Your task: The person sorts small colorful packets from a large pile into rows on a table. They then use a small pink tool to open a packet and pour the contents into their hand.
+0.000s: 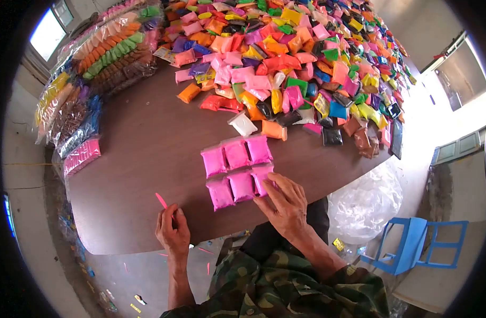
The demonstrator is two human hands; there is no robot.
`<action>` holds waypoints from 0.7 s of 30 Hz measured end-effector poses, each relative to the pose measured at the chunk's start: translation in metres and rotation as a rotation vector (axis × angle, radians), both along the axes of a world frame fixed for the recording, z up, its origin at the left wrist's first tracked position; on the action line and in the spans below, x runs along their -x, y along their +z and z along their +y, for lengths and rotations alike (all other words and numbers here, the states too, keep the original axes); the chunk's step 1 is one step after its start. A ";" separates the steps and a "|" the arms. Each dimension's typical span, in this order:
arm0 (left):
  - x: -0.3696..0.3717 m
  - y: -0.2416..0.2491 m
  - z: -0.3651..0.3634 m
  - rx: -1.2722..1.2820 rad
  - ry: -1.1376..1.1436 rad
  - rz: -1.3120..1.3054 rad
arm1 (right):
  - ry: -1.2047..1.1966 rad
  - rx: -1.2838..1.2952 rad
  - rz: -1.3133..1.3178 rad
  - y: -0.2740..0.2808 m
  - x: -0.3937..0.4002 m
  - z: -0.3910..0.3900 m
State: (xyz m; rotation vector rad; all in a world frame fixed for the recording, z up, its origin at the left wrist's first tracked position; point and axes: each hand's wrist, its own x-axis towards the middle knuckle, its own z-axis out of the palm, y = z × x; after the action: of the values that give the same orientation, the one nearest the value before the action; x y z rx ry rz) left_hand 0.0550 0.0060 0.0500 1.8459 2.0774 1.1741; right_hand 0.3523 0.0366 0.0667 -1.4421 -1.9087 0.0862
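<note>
Pink packets of soft material in clear film lie flat on the brown table in two rows of three. My right hand is at the lower right of this block, thumb and fingers closed on the edges of the corner pink packet and partly covering it. To the left, near the table's front edge, my left hand pinches a thin, flat pink plastic stick whose tip points up and left. The stick's lower end is hidden in my fingers.
A large heap of packets in many colours covers the far side of the brown table. Bagged, sorted packets are stacked at the left. A phone lies at the right edge. A blue chair and clear plastic bag are beyond.
</note>
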 end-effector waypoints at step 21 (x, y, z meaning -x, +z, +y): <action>0.000 -0.004 0.001 -0.024 0.004 0.030 | 0.120 0.080 -0.117 -0.009 -0.005 -0.003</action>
State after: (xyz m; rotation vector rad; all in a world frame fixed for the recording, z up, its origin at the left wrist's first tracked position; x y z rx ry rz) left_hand 0.0555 0.0068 0.0455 1.8823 2.0931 1.1841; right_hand 0.3570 0.0331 0.0579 -1.4107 -2.1085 0.1388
